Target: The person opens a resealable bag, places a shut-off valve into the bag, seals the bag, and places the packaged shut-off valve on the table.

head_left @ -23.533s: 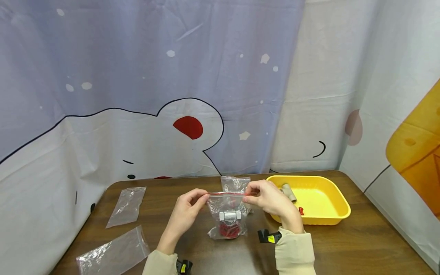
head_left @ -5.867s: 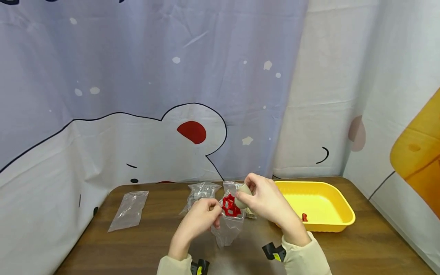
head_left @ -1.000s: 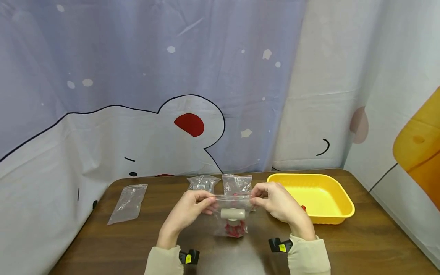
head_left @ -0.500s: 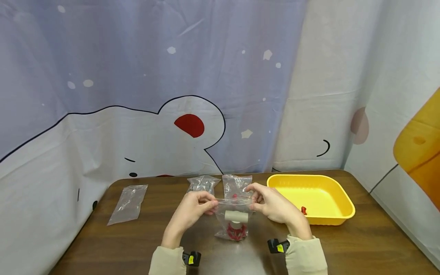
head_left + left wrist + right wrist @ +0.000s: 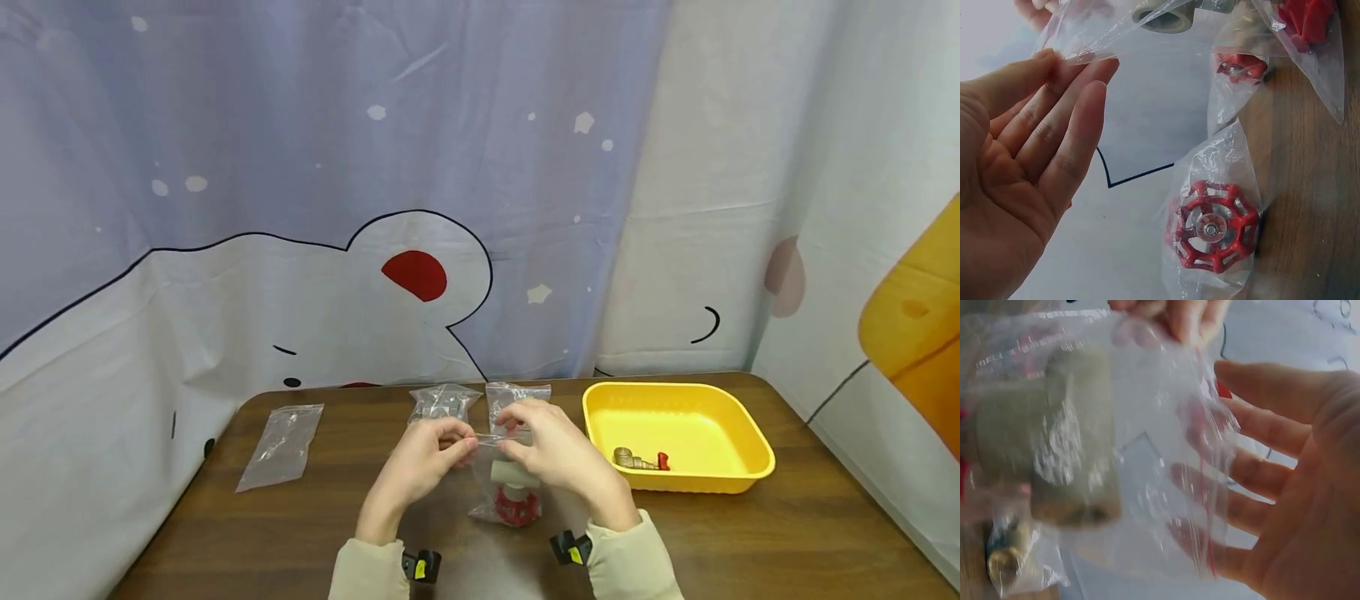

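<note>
A clear zip bag (image 5: 483,496) stands on the table between the hands. Inside it lies a valve (image 5: 515,477) with a beige T-shaped body and a red handwheel turned down. My left hand (image 5: 420,462) pinches the left end of the bag's mouth between thumb and fingertips. At the mouth's right part is my right hand (image 5: 555,450); in the right wrist view its spread fingers (image 5: 1260,472) lie behind the film, the thumb apart from them. A red line runs along the bag's seal.
Behind the hands lie a bag with a metal valve (image 5: 444,404), its red handwheel (image 5: 1213,228) showing in the left wrist view, and another filled bag (image 5: 517,393). A flat bag (image 5: 281,446) lies left. The yellow tray (image 5: 720,482) at right holds a brass valve (image 5: 630,459) with a red handle.
Seconds ago the beige valve was in my right hand; now it is in the bag. In the last half second my right hand moved left along the mouth, uncovering the brass valve.
</note>
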{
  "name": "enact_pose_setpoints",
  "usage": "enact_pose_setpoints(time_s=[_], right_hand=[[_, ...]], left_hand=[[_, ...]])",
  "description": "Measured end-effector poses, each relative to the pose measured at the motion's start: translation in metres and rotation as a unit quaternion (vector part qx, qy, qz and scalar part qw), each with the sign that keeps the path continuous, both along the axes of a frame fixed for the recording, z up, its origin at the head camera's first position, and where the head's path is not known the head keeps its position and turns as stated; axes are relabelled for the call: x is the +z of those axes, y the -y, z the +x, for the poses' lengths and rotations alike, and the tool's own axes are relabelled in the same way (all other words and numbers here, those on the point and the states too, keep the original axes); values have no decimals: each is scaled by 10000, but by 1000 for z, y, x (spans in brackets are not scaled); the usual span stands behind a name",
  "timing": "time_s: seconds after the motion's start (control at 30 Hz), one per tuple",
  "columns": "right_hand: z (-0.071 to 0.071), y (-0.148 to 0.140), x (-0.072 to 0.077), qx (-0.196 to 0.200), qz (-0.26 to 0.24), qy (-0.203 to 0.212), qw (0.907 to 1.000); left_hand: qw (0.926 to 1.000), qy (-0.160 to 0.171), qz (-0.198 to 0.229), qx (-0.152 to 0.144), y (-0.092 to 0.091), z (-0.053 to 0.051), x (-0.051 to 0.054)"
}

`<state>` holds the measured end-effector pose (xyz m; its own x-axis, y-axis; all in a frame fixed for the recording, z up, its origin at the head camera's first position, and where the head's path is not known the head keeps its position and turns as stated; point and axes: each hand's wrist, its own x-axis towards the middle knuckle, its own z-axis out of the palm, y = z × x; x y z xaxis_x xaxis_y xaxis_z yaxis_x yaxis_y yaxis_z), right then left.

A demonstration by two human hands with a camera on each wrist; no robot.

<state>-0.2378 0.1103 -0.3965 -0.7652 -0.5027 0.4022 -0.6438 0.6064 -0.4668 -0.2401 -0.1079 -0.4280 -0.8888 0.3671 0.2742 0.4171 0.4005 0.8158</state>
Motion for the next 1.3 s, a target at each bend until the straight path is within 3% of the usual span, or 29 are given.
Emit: enact_pose_setpoints(time_s=[0.27, 0.6, 0.87, 1.3], right_hand=[[1, 21, -1, -216, 449, -575, 9971], [-2, 24, -5, -130, 561, -566, 9967], [-1, 25, -7, -190, 657, -859, 9940], [0, 18, -3, -235, 740, -569, 9954]], left_hand=[[9994, -288, -166, -82, -2, 0, 0], [9989, -453, -89, -87, 0, -1, -2], [9983, -548, -197, -25, 1, -2, 0], [9987, -425, -266, 58, 2, 0, 1]])
